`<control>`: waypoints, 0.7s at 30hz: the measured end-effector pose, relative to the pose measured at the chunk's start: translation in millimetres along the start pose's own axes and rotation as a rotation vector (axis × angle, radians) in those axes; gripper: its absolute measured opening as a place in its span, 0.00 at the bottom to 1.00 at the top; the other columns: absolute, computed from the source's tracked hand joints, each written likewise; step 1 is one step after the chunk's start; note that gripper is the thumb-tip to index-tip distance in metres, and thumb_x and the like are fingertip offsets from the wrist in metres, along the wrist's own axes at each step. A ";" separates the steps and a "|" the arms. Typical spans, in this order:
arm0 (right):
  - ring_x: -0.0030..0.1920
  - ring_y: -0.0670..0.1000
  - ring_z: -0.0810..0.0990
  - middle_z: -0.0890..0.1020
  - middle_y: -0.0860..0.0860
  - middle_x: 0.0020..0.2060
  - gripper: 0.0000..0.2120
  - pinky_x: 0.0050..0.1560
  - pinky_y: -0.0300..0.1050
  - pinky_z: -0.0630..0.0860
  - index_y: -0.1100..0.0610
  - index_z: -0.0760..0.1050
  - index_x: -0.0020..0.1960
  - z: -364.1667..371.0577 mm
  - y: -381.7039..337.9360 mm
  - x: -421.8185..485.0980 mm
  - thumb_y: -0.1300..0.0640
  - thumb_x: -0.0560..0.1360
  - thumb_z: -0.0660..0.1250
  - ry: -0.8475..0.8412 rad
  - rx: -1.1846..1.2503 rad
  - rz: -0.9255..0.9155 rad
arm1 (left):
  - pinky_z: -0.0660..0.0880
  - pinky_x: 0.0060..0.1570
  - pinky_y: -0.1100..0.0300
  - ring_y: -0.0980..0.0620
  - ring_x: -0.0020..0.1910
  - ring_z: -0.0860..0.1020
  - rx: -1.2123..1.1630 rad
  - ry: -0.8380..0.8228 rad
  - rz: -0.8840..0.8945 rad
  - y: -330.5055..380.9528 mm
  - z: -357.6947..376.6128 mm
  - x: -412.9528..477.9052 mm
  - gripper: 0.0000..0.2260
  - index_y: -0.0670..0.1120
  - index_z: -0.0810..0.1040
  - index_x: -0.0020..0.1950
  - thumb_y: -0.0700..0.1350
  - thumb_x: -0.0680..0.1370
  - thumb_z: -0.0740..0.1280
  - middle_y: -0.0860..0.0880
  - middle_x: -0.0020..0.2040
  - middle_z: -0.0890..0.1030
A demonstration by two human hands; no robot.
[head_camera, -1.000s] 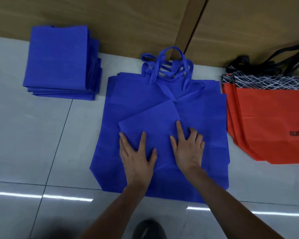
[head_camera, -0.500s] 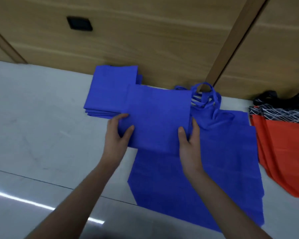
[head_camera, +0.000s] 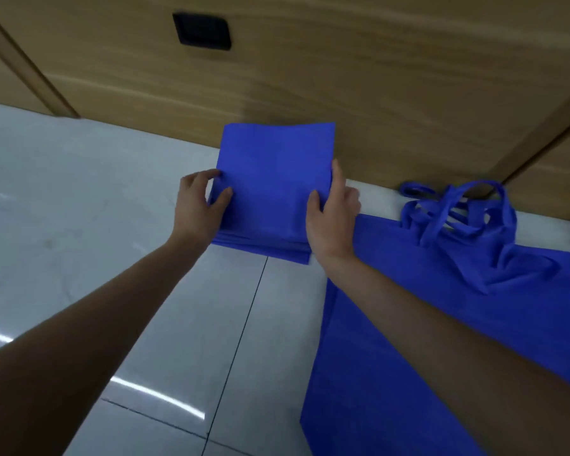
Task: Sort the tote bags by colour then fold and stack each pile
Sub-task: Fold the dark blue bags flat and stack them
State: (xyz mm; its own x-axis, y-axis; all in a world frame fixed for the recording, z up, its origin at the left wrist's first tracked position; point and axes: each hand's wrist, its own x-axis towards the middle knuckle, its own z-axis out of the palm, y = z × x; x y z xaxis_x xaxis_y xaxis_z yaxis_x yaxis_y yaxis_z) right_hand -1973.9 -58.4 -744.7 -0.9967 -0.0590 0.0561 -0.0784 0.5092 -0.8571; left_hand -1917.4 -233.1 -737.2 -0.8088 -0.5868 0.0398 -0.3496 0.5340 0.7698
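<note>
A folded blue tote bag lies on top of the stack of folded blue bags against the wooden wall. My left hand grips its left edge, thumb on top and fingers curled around the side. My right hand holds its right edge, thumb on top and index finger along the side. To the right, a pile of unfolded blue tote bags lies flat on the floor, their handles bunched near the wall.
The floor is pale glossy tile with dark grout lines. A wooden wall with a black square fitting runs along the back. A sliver of another bag shows at the far right edge.
Both hands lifted the folded blue bag off the unfolded pile and carried it left onto the folded stack. The view swung left, so the red bags are out of sight.
</note>
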 end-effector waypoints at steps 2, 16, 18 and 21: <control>0.69 0.58 0.61 0.58 0.58 0.72 0.32 0.68 0.52 0.62 0.46 0.51 0.77 7.6 8.0 5.2 0.63 0.77 0.58 0.001 -0.396 -0.185 | 0.62 0.63 0.61 0.47 0.67 0.67 0.061 -0.055 0.011 -10.3 9.8 8.4 0.20 0.48 0.67 0.71 0.46 0.79 0.62 0.43 0.69 0.65; 0.76 0.52 0.37 0.41 0.48 0.77 0.27 0.74 0.56 0.47 0.43 0.49 0.76 39.8 45.7 39.5 0.38 0.79 0.47 -0.428 -0.685 -0.266 | 0.58 0.68 0.45 0.40 0.72 0.56 0.600 -0.115 -0.055 -50.5 64.9 5.4 0.30 0.55 0.44 0.77 0.63 0.78 0.50 0.42 0.77 0.48; 0.76 0.52 0.36 0.40 0.48 0.77 0.27 0.74 0.56 0.44 0.43 0.47 0.77 36.5 41.3 39.0 0.38 0.80 0.46 -0.476 -0.697 -0.260 | 0.56 0.68 0.45 0.39 0.73 0.55 0.625 -0.157 -0.087 -47.0 60.8 6.7 0.31 0.55 0.42 0.76 0.64 0.78 0.49 0.42 0.77 0.47; 0.76 0.52 0.36 0.40 0.49 0.77 0.27 0.73 0.57 0.40 0.43 0.48 0.77 26.0 32.7 38.3 0.38 0.80 0.45 -0.504 -0.648 -0.263 | 0.53 0.70 0.44 0.39 0.74 0.54 0.663 -0.198 -0.126 -30.6 47.5 8.4 0.30 0.56 0.41 0.76 0.64 0.78 0.48 0.40 0.77 0.46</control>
State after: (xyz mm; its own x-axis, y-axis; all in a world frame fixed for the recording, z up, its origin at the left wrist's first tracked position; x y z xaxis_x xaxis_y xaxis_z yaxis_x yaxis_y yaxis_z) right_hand -2014.1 -66.4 -783.9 -0.8278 -0.5396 -0.1539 -0.4550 0.8060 -0.3785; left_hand -1935.9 -225.4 -790.7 -0.7919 -0.5804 -0.1895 -0.6101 0.7645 0.2081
